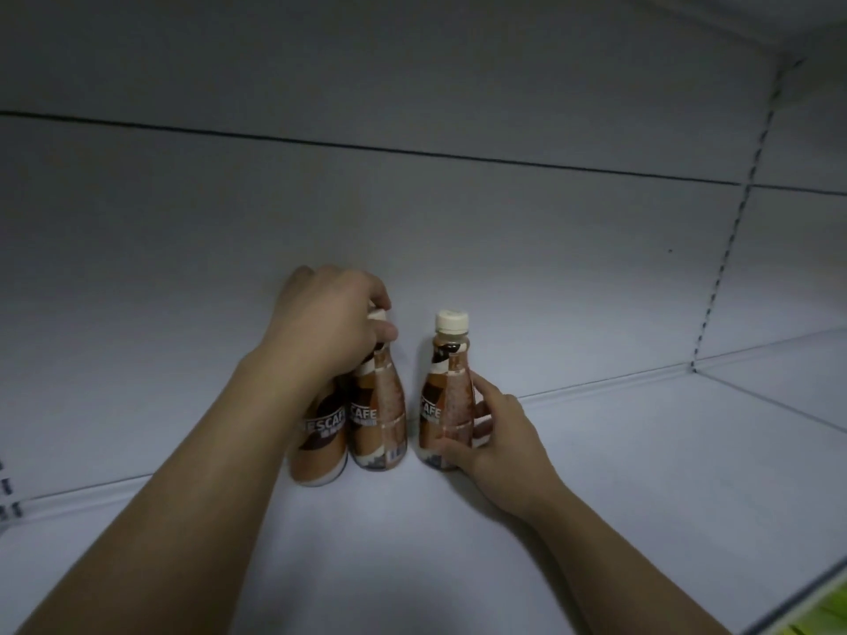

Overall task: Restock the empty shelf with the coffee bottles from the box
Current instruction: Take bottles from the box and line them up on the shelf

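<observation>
Three brown-labelled coffee bottles with cream caps stand upright near the back of the white shelf (596, 520). My left hand (330, 323) grips the tops of the two left ones, the first coffee bottle (321, 446) and the second coffee bottle (380, 419), which touch each other; their caps are mostly hidden under my fingers. A small gap to the right stands the third coffee bottle (444, 396). My right hand (499, 433) holds it low on its right side, fingers curled round the body.
The shelf's white back panel (458, 222) rises just behind the bottles. A perforated upright (728, 249) marks the right corner. The shelf's front edge (806, 593) runs at the lower right, with something yellow-green below it.
</observation>
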